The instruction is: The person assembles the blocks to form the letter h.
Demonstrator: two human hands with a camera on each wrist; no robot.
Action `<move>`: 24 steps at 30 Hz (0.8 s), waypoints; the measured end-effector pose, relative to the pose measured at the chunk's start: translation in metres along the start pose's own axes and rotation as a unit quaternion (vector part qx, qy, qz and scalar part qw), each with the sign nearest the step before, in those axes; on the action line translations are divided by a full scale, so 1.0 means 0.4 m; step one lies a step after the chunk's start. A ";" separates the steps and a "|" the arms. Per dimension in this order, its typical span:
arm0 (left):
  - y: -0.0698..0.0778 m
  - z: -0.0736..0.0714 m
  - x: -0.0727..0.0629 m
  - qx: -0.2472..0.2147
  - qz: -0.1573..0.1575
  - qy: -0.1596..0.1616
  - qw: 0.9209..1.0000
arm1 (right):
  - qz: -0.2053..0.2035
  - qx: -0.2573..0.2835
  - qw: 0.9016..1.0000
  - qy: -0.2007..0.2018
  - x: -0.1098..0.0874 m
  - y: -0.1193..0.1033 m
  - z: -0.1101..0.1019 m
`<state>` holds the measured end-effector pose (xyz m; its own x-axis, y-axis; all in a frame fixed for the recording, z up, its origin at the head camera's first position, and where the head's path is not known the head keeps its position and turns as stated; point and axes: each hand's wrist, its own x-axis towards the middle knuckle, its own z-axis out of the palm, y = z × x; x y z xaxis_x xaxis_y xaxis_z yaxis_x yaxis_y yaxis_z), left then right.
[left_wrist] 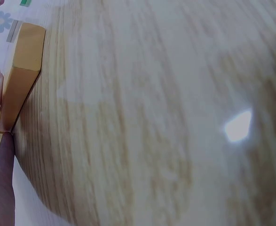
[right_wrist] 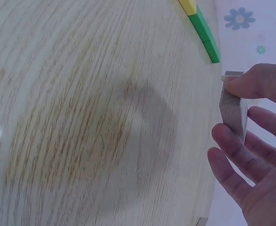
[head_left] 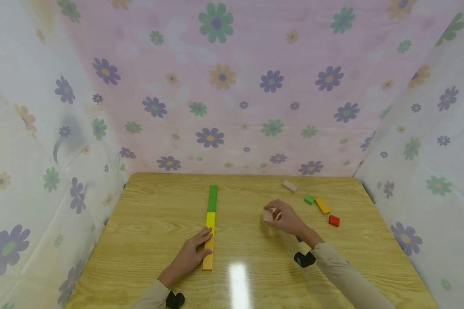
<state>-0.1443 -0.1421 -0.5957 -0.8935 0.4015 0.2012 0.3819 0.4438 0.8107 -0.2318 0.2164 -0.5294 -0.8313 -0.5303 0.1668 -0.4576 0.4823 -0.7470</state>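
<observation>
A straight row of wooden blocks lies on the table, with green blocks (head_left: 212, 198) at the far end, a yellow block (head_left: 210, 219) after them and an orange block (head_left: 207, 263) at the near end. My left hand (head_left: 189, 255) rests against the left side of this row, its fingertips over the yellow and orange part. The left wrist view shows fingers beside the orange block (left_wrist: 27, 52). To the right of the row, my right hand (head_left: 288, 219) pinches a plain wood-coloured block (right_wrist: 232, 106) between thumb and fingers, above the table.
At the back right lie another plain wooden block (head_left: 289, 186), a small green block (head_left: 309, 199), an orange block (head_left: 322, 206) and a red block (head_left: 334, 221). Something dark blue (head_left: 300, 238) is mostly hidden under the right wrist. Flower-print cloth (head_left: 239, 116) walls surround the table.
</observation>
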 end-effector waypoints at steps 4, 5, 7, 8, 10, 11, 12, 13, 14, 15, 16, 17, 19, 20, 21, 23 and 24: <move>-0.003 -0.001 0.002 0.008 0.006 0.000 1.000 | 0.003 -0.006 1.000 -0.008 -0.001 -0.010 0.006; -0.003 -0.002 0.001 0.006 0.004 -0.001 1.000 | 0.002 -0.006 1.000 -0.008 -0.002 -0.012 0.008; -0.004 -0.002 0.001 0.005 0.004 -0.002 1.000 | 0.001 -0.007 1.000 -0.009 -0.003 -0.017 0.012; -0.003 -0.003 0.000 0.002 0.000 -0.005 1.000 | 0.002 -0.006 1.000 -0.010 -0.004 -0.020 0.013; -0.002 -0.003 0.000 -0.001 -0.003 -0.007 1.000 | 0.003 -0.001 1.000 -0.012 -0.007 -0.027 0.017; -0.001 -0.003 0.000 -0.004 -0.006 -0.009 1.000 | 0.005 0.002 1.000 -0.013 -0.008 -0.031 0.018; 0.000 -0.004 -0.001 -0.005 -0.007 -0.009 1.000 | 0.007 0.003 1.000 -0.015 -0.009 -0.035 0.019; 0.001 -0.004 -0.001 -0.006 -0.008 -0.009 1.000 | 0.010 0.005 1.000 -0.016 -0.010 -0.039 0.020; 0.001 -0.003 -0.001 -0.006 -0.008 -0.009 1.000 | 0.012 0.006 1.000 -0.018 -0.012 -0.043 0.021; 0.001 -0.003 -0.001 -0.005 -0.007 -0.009 1.000 | 0.013 0.006 1.000 -0.020 -0.013 -0.046 0.022; 0.002 -0.003 -0.001 -0.003 -0.006 -0.009 1.000 | 0.013 0.006 1.000 -0.020 -0.014 -0.049 0.023; 0.002 -0.003 -0.001 -0.001 -0.005 -0.007 1.000 | 0.014 0.007 1.000 -0.021 -0.014 -0.051 0.024; 0.002 -0.002 -0.001 0.006 0.003 -0.006 1.000 | 0.011 0.008 1.000 -0.022 -0.017 -0.055 0.026; 0.002 -0.001 -0.002 0.009 0.006 -0.005 1.000 | 0.007 0.009 1.000 -0.023 -0.018 -0.057 0.028; 0.002 -0.001 -0.002 0.008 0.006 -0.005 1.000 | 0.006 0.010 1.000 -0.023 -0.019 -0.060 0.029; 0.003 -0.001 -0.002 0.007 0.006 -0.005 1.000 | 0.003 0.011 1.000 -0.026 -0.021 -0.064 0.033; 0.003 -0.001 -0.002 0.005 0.004 -0.006 1.000 | 0.001 0.010 1.000 -0.027 -0.022 -0.065 0.035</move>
<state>-0.1433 -0.1421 -0.5944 -0.8877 0.4139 0.2015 0.3913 0.4479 0.8040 -0.2084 0.1989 -0.5205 -0.8136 -0.5666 0.1304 -0.4488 0.4694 -0.7604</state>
